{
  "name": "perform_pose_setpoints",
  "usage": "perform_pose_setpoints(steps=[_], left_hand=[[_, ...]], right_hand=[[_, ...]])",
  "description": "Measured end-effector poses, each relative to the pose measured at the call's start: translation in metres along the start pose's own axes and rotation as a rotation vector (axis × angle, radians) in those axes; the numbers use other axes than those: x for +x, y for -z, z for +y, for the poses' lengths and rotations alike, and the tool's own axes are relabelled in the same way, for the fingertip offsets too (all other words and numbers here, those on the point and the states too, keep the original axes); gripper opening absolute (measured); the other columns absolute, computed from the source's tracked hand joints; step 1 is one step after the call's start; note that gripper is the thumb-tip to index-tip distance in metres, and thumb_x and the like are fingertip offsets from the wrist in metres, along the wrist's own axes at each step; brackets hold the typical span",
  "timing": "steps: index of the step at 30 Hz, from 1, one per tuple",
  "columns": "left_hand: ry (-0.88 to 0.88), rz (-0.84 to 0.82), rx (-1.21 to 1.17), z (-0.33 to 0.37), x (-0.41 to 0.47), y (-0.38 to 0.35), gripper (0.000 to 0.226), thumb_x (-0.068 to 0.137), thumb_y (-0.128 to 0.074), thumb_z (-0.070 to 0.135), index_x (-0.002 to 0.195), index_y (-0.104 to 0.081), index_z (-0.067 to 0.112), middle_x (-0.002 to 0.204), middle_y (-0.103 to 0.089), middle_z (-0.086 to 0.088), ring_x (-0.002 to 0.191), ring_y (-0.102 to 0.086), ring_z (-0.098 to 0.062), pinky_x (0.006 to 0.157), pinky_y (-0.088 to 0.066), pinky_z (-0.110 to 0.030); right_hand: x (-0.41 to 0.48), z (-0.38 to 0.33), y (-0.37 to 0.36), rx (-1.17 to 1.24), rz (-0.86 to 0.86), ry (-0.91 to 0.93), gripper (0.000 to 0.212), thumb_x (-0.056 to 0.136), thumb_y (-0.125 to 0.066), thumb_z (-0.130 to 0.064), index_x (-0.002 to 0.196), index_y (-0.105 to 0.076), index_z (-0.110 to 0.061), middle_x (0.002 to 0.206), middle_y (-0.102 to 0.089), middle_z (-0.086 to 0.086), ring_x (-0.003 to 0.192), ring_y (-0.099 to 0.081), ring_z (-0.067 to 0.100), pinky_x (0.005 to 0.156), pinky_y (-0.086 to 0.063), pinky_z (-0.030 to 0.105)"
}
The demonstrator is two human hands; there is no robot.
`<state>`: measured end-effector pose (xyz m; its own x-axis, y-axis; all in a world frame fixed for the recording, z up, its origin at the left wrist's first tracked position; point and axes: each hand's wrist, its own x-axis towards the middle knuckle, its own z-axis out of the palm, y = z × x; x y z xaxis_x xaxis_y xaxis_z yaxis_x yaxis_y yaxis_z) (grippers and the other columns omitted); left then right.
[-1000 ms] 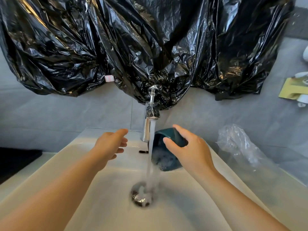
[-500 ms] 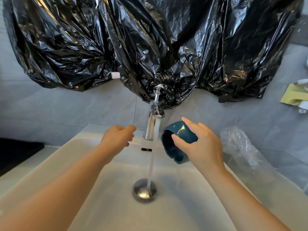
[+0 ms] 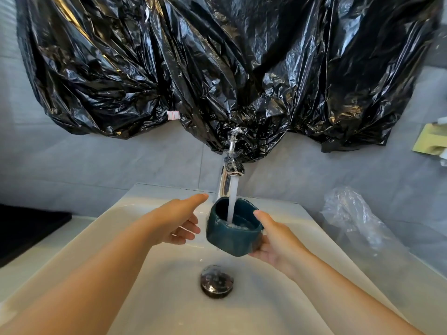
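1. The right hand gripped the teal cup from its right side, thumb on the rim; the cup sat upright under the tap, water running in, above the sink.
2. The left hand hovered just beside the cup, fingers loosely spread, holding nothing.

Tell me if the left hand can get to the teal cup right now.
Probably yes. The left hand is open just beside the teal cup, nothing between them. The right hand grips the cup's other side, leaving the near wall free.

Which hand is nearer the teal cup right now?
Right. The right hand grips the teal cup under the running tap; the left hand hovers open just to its left, seemingly apart.
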<state>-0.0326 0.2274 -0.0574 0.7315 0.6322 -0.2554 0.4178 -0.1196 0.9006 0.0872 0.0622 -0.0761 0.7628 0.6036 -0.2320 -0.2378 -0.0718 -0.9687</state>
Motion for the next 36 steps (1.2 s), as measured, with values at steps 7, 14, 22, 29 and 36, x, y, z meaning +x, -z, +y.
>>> perform_pose_setpoints(steps=[7, 14, 22, 29, 36], left_hand=[[0.046, -0.142, -0.059, 0.005, -0.006, -0.001, 0.073, 0.081, -0.056, 0.066, 0.114, -0.06, 0.001, 0.105, -0.071, -0.015, 0.093, -0.069, -0.025, 0.082, -0.056, -0.034], [-0.022, -0.019, -0.18, 0.003, -0.007, -0.006, 0.052, 0.079, -0.071, 0.048, 0.11, -0.059, 0.007, 0.103, -0.069, -0.015, 0.087, -0.069, -0.027, 0.072, -0.059, -0.034], [-0.18, 0.126, 0.042, 0.003, -0.011, -0.015, 0.045, 0.082, -0.065, 0.052, 0.094, -0.064, 0.009, 0.091, -0.069, -0.011, 0.08, -0.065, -0.022, 0.065, -0.055, -0.026], [-0.306, 0.222, 0.223, 0.009, -0.015, -0.015, 0.046, 0.076, -0.071, 0.054, 0.091, -0.069, 0.01, 0.089, -0.068, -0.011, 0.08, -0.063, -0.023, 0.075, -0.054, -0.036], [-0.544, 0.687, 0.621, 0.013, -0.022, 0.003, 0.042, 0.071, -0.075, 0.051, 0.095, -0.064, 0.019, 0.092, -0.05, -0.002, 0.082, -0.05, -0.019, 0.063, -0.039, -0.031]], right_hand=[[0.0, 0.006, -0.004, 0.18, -0.128, -0.077, 0.03, 0.099, -0.053, -0.031, 0.123, -0.053, -0.012, 0.125, -0.062, 0.02, 0.1, -0.067, 0.033, 0.072, -0.061, 0.039], [-0.001, 0.002, 0.001, -0.035, -0.262, -0.198, 0.047, 0.097, -0.047, -0.044, 0.126, -0.051, -0.008, 0.109, -0.071, 0.023, 0.094, -0.072, 0.033, 0.076, -0.061, 0.036], [0.005, 0.003, 0.006, -0.36, -0.208, -0.031, 0.047, 0.098, -0.041, -0.052, 0.129, -0.051, -0.019, 0.116, -0.064, 0.013, 0.098, -0.069, 0.03, 0.088, -0.058, 0.038], [0.007, 0.0, 0.011, -0.413, -0.092, 0.13, 0.039, 0.099, -0.044, -0.044, 0.128, -0.051, -0.019, 0.111, -0.065, 0.008, 0.098, -0.068, 0.027, 0.088, -0.058, 0.038], [0.005, -0.001, 0.012, -0.451, -0.092, 0.177, 0.029, 0.098, -0.047, -0.045, 0.115, -0.051, -0.022, 0.11, -0.063, 0.007, 0.097, -0.068, 0.025, 0.083, -0.058, 0.036]])
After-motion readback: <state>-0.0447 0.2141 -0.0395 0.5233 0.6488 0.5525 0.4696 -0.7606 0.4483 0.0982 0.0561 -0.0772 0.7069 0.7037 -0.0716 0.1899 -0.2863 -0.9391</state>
